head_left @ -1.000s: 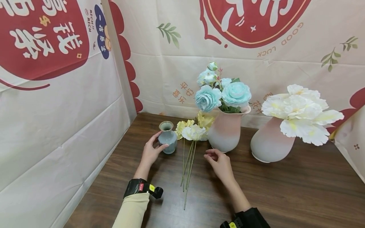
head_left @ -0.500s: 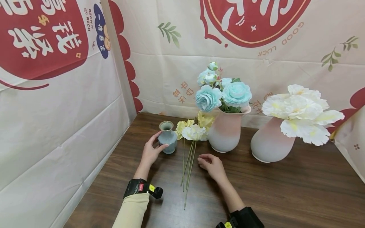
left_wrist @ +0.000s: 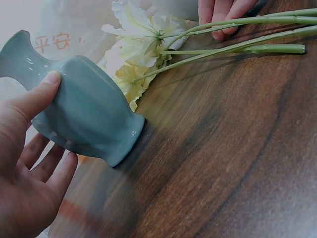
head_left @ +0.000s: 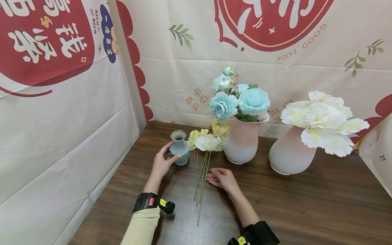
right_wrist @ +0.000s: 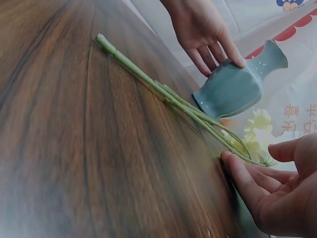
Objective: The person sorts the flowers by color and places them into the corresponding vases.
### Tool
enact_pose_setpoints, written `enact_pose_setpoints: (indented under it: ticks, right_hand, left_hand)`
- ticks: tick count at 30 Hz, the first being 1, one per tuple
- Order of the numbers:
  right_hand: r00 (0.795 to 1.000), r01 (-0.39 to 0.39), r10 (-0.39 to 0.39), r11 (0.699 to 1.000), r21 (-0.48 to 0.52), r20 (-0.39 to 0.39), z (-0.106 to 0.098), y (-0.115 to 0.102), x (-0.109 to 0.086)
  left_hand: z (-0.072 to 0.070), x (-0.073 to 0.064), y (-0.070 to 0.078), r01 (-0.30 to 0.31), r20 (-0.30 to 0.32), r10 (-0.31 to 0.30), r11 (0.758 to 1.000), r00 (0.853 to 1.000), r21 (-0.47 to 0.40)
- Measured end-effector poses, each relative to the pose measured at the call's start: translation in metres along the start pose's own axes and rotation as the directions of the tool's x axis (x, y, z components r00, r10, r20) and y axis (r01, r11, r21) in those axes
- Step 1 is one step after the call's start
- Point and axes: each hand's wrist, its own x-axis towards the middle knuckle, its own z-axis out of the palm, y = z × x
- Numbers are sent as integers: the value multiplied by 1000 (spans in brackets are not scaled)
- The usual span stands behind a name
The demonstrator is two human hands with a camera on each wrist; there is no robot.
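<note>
My left hand (head_left: pixel 161 165) grips a small blue-grey vase (head_left: pixel 180 150), thumb on one side and fingers round the other. The vase stands upright on the table, its mouth bare of flowers. Just right of it lie several artificial flowers (head_left: pixel 209 142), white and pale yellow, their long green stems (left_wrist: pixel 237 47) pointing toward me. My right hand (head_left: pixel 225 180) is close beside these stems, fingers loosely bent and thumb apart. In the right wrist view its fingertips (right_wrist: pixel 229 157) come up to the stems; whether they touch cannot be told.
Behind the loose flowers a pink-and-white vase (head_left: pixel 240 143) holds blue flowers (head_left: pixel 254 101). Farther right, a similar vase (head_left: pixel 292 153) leans, bearing large white blooms (head_left: pixel 326 119). Printed cloth (head_left: pixel 180 85) hangs along the back and left edges of the wooden table (head_left: pixel 306 204).
My right hand has moved left and toward me, from near the pink-and-white vase to the flower stems. The left hand and the blue-grey vase have stayed put.
</note>
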Motion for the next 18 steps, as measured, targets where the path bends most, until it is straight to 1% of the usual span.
enact_pose_setpoints:
  ticks: [4,9,16,18]
  right_hand:
    - [1000,-21,21,1000,-9,23,3,0,0]
    - [999,-13,14,1000,-21,37,5,0,-1]
    - [999,-18,18,1000,5,30,6,2,1]
    - [1000,-18,18,1000,16,25,6,3,2]
  left_hand:
    - [0,0,0,6,1,-6,1000,1000,0]
    - [0,-1,-1,-9,-9,10,1000,1000,19]
    - [0,-1,-4,-56,-29,58,997,998,53]
    - [0,-1,-4,-45,-26,46,998,999,51]
